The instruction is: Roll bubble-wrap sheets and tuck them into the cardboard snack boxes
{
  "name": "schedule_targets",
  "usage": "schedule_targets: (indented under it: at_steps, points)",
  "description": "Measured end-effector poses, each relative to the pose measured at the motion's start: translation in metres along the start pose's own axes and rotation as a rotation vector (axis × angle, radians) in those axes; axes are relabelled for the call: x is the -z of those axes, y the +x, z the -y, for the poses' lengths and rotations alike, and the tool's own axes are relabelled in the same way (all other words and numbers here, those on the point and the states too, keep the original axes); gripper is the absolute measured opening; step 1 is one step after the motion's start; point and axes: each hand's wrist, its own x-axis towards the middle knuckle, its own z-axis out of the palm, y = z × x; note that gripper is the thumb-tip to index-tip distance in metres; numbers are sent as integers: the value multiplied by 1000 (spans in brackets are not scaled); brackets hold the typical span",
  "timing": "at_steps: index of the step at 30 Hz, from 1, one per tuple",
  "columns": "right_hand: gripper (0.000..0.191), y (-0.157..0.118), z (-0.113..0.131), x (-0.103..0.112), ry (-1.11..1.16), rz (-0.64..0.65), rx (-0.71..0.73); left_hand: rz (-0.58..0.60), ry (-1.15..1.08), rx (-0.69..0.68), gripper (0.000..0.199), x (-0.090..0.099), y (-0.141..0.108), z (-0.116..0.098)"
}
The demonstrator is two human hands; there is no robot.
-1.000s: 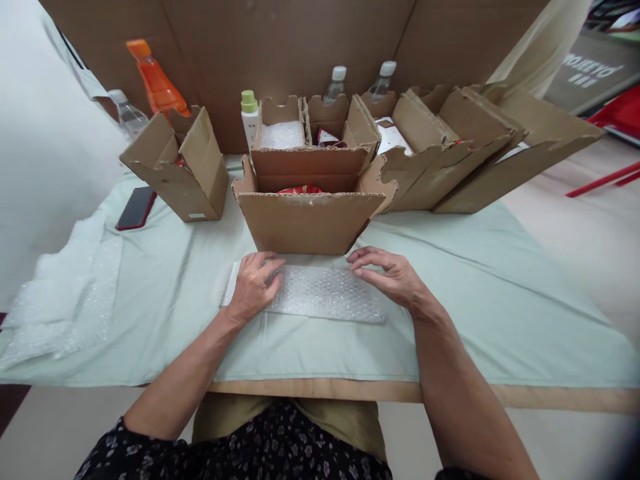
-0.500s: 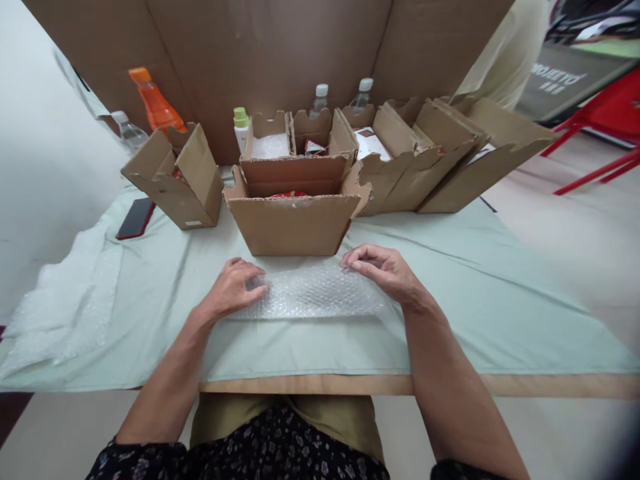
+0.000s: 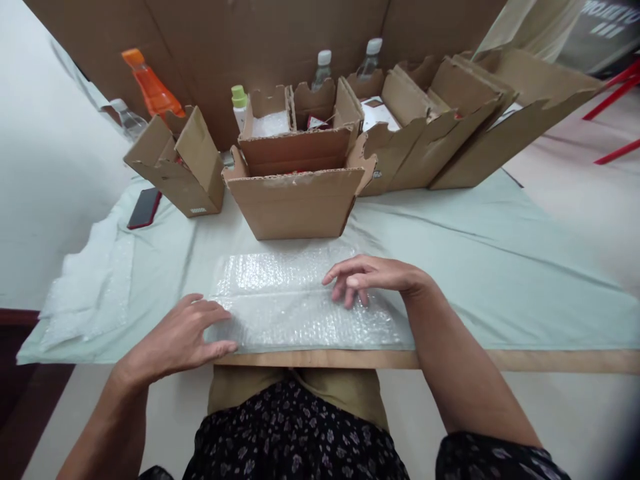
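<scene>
A sheet of clear bubble wrap lies spread on the pale green cloth, reaching the table's front edge, with a crease running across it. At its left end is my left hand, fingers apart and holding nothing. Over the right part of the wrap, my right hand has its fingers loosely spread and is empty; whether the fingertips touch the wrap I cannot tell. Just behind the wrap stands an open cardboard box with something red inside, mostly hidden.
More bubble wrap lies at the left, near a phone. A small carton, an orange bottle and several open cartons stand behind. The wooden table edge runs across the front.
The bubble wrap now extends closer to the front edge and covers more cloth. My left hand moved left and nearer; my right hand's fingers came apart. The view has shifted slightly.
</scene>
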Motion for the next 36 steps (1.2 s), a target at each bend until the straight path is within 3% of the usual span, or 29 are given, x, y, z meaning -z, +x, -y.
schedule_targets:
  at_steps: [4,7,9,12,16,19,22,24,27,32,34,36]
  points:
    - [52,9,-3,-3,-40,-51,-61,-21,-103,176,47,-3,-9,15]
    - [48,10,-2,-3,-67,-135,-48,-158,-82,344,48,-10,0,27]
    - [47,10,-2,-2,-83,-194,-44,-268,-34,370,46,-18,10,29]
    - [44,11,-4,-2,-104,-240,-38,-354,-23,220,36,-32,30,17]
    - [44,14,-3,-8,-66,-271,43,-295,-25,-35,33,-50,64,-20]
    - [47,21,-3,-17,9,-268,130,-236,-17,-92,40,-64,91,-42]
    - [50,29,-7,-21,53,-189,96,-161,6,-114,48,-76,105,-47]
    - [45,31,-9,-19,48,-173,15,-125,36,-121,53,-81,102,-38]
    - [35,25,-11,-11,-12,-232,-93,-130,80,-55,59,-84,78,-9]
    - [34,10,-9,-2,-136,-286,-140,-210,166,247,61,-80,29,43]
    - [35,7,-9,0,-166,-295,-150,-259,187,382,62,-78,23,47]
    - [34,6,-9,1,-193,-296,-166,-324,174,442,62,-79,29,36]
